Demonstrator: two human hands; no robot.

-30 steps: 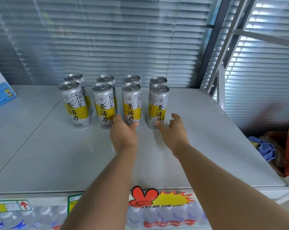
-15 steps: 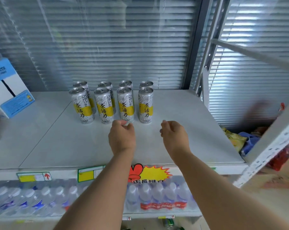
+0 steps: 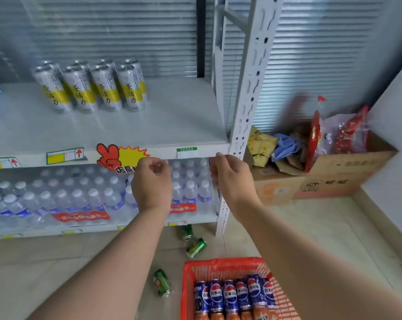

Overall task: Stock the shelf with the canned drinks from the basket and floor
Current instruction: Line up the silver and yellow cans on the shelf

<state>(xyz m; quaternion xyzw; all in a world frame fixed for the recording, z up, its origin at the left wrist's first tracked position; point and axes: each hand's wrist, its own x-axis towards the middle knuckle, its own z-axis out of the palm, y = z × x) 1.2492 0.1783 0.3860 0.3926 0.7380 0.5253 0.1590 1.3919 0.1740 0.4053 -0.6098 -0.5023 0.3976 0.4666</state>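
Head view: left hand [image 3: 152, 185] and right hand [image 3: 233, 181] hover loosely curled, holding nothing, before the shelf [image 3: 172, 116] edge

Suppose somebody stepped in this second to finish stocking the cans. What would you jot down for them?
Hands: left hand and right hand are both empty, loosely curled, at the shelf's front edge.
Done: eight white-and-yellow cans stand in two rows on the shelf.
Left: blue cans and orange cans in the red basket; three green cans lying on the floor.
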